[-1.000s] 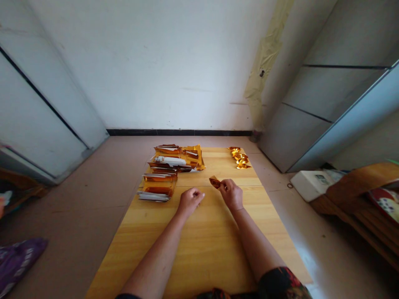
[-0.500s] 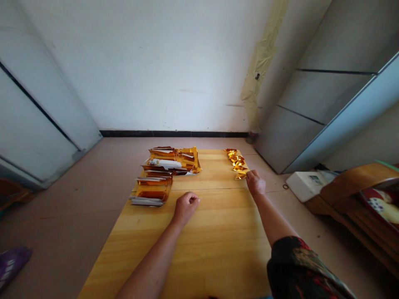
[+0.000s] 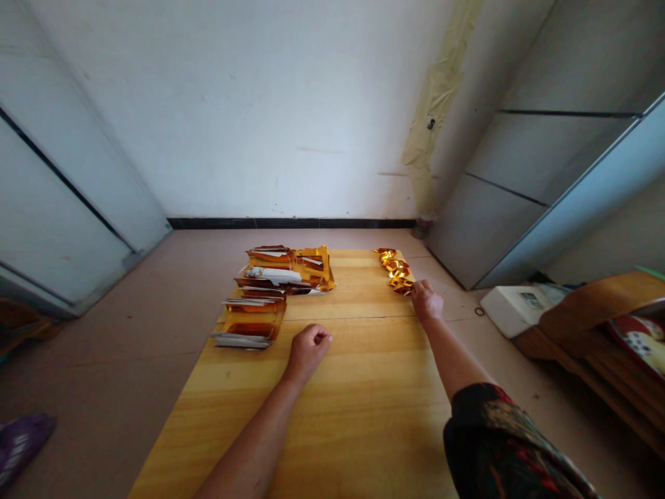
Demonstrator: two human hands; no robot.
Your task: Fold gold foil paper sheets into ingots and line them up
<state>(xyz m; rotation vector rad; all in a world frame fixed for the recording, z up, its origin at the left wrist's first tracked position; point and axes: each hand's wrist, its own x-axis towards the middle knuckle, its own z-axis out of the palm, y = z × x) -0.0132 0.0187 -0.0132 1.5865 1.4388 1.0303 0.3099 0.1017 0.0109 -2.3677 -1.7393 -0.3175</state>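
My right hand (image 3: 428, 303) is at the right edge of the wooden table (image 3: 332, 430), its fingers pinched on the end of a folded gold foil paper piece (image 3: 402, 289). That piece lies against the near end of a row of similar shiny gold foil pieces (image 3: 397, 267). My left hand (image 3: 308, 350) rests near the middle of the table with fingers curled closed; nothing shows in it. To its left and beyond lie stacks of gold foil sheets (image 3: 252, 328) with white paper edges, some curled up.
A white wall (image 3: 280, 125) stands behind the table. Grey cabinet doors (image 3: 524, 159) rise at the right. On the right side are a white box (image 3: 509, 312) and a wooden armrest (image 3: 597, 312). A purple bag (image 3: 23, 443) lies on the floor at left.
My right hand has pushed the gold foil piece slightly away from me, closing the gap to the row. My left hand stays almost in place.
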